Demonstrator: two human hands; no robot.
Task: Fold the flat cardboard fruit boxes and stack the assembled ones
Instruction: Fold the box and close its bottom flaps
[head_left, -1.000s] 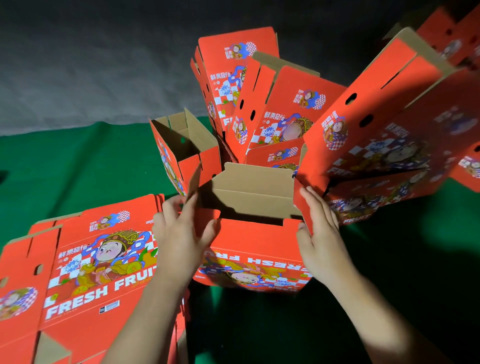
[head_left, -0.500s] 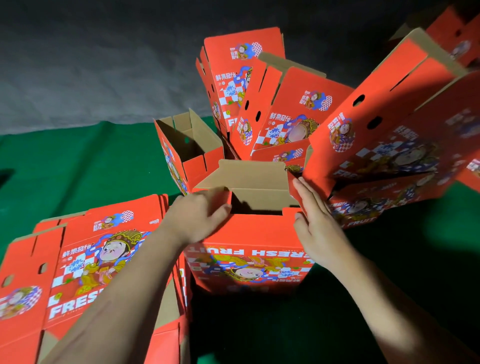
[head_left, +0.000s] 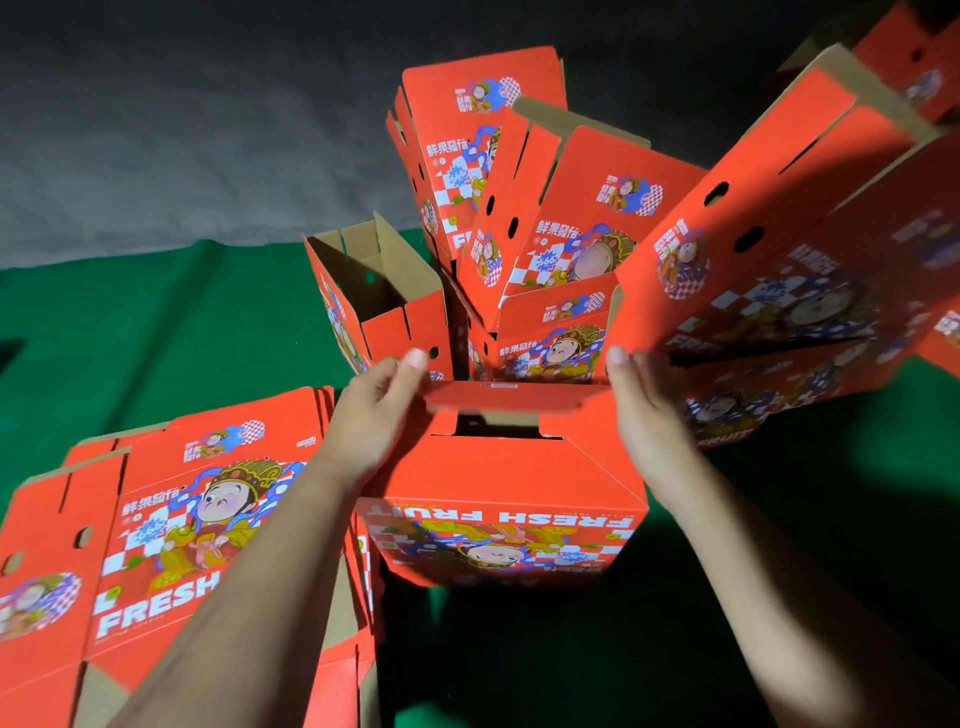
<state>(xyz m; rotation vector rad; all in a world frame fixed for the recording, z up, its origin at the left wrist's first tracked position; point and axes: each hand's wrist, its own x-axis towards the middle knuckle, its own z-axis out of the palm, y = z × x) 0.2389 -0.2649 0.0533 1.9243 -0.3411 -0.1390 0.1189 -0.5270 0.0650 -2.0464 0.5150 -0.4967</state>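
A red fruit box stands on the green cloth right in front of me, its printed side facing me upside down. Its near top flap slopes inward. The far top flap lies nearly level over the opening, with a dark gap below it. My left hand pinches the flap's left end, thumb on top. My right hand holds the flap's right end between thumb and fingers. A stack of flat red boxes lies at my left, under my left forearm.
Behind the box, several assembled red boxes lean in a loose pile, one open-topped at its left. A large tilted box overhangs my right hand. Green cloth covers the floor, with a grey backdrop beyond it.
The side flaps went inward and the near flap folded over. Both hands moved up to the far flap, which came down from upright to nearly level.
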